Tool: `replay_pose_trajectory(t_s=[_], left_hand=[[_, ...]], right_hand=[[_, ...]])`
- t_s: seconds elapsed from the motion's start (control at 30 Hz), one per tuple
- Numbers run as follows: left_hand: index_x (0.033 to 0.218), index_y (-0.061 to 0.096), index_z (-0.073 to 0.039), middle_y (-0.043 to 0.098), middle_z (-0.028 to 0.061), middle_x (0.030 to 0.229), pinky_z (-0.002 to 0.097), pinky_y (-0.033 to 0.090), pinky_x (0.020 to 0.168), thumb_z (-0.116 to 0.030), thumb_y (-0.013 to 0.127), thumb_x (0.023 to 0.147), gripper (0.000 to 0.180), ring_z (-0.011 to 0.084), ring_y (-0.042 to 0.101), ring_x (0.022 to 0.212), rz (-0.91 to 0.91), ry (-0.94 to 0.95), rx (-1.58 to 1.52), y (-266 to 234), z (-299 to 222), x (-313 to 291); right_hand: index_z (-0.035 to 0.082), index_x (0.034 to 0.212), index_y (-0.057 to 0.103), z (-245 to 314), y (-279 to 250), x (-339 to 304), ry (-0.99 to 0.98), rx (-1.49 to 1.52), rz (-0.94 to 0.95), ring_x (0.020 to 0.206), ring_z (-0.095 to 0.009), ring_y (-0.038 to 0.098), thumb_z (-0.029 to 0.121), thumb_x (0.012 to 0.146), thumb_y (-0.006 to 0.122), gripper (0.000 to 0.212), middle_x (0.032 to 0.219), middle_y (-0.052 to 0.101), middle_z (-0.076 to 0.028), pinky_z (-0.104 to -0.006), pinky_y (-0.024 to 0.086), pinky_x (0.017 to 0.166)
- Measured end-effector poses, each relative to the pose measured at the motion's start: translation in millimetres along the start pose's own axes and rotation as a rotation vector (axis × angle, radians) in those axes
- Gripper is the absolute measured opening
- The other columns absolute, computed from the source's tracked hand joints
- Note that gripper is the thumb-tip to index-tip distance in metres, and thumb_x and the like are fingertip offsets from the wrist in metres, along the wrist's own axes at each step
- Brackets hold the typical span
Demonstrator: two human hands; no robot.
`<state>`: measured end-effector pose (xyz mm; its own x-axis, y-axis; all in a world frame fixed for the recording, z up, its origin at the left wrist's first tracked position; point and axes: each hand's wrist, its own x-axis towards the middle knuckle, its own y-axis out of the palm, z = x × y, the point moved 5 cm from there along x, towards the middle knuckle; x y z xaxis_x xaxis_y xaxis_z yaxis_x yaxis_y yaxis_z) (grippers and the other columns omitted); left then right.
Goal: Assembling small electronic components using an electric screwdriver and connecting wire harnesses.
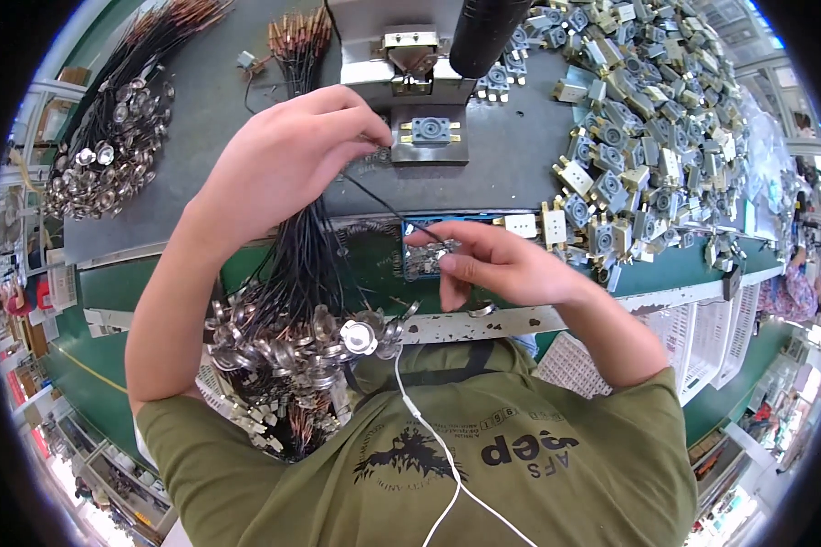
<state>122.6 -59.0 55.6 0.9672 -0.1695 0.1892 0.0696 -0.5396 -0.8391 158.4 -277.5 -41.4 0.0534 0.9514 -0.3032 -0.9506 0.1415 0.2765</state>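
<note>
1) Heap of grey connectors [648,118] at the right of the worktop [511,173]
2) Black wire bundle [303,251], hanging over the front edge
3) Left hand [292,141], fingertips bunched beside the metal block [431,153]; cannot tell what they pinch
4) Right hand [502,264], curled over the blue tray [405,246]; grip unclear
5) Single black wire [383,198], running between both hands

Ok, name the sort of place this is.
Probably a factory assembly bench: a heap of grey block-shaped parts, bundled black wires with metal discs, and a press-like machine.
</note>
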Motion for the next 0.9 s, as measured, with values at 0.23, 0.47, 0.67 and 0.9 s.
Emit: replay_pose_trajectory(t_s=[0.23, 0.47, 0.67, 0.9], left_hand=[[0.104, 0.066, -0.007, 0.069, 0.0092, 0.097, 0.0405, 0.055, 0.078, -0.015, 0.068, 0.093, 0.013, 0.0313, 0.069, 0.090, -0.055, 0.052, 0.102, 38.8, 12.0, 32.5], [0.095, 0.065, -0.007, 0.068, 0.0069, 0.088, 0.0395, 0.055, 0.074, -0.015, 0.070, 0.091, 0.010, 0.0291, 0.068, 0.083, -0.069, 0.110, 0.162, 59.6, 17.9, 43.8], [0.094, 0.066, -0.008, 0.067, 0.0059, 0.090, 0.0386, 0.055, 0.073, -0.016, 0.070, 0.091, 0.010, 0.0288, 0.068, 0.082, -0.086, 0.083, 0.159, 61.6, 18.8, 43.7], [0.108, 0.069, -0.008, 0.067, 0.0079, 0.098, 0.0375, 0.055, 0.077, -0.015, 0.077, 0.086, 0.024, 0.0269, 0.069, 0.089, 0.096, 0.187, -0.005, 36.8, -10.3, 20.3]], right_hand=[[0.014, 0.156, 0.046, 10.8, -9.2, -4.6, 0.223, -0.166, -0.110, 0.066, -0.006, 0.061, 0.021, 0.114, 0.043, 0.043, 0.080, 0.070, -0.001, -0.0238, 0.051, 0.064], [0.014, 0.156, 0.046, -1.5, -5.4, -4.7, 0.178, -0.052, -0.090, 0.068, -0.006, 0.060, 0.020, 0.114, 0.043, 0.043, 0.081, 0.069, -0.001, -0.0232, 0.050, 0.066], [0.008, 0.153, 0.047, -2.3, -1.2, -3.0, 0.136, 0.019, -0.067, 0.065, -0.008, 0.060, 0.021, 0.112, 0.045, 0.043, 0.083, 0.069, -0.004, -0.0259, 0.053, 0.065], [0.009, 0.152, 0.049, 2.4, -2.3, -17.7, 0.054, 0.188, -0.071, 0.072, -0.008, 0.064, 0.014, 0.111, 0.049, 0.041, 0.091, 0.072, -0.005, -0.0247, 0.054, 0.070]])
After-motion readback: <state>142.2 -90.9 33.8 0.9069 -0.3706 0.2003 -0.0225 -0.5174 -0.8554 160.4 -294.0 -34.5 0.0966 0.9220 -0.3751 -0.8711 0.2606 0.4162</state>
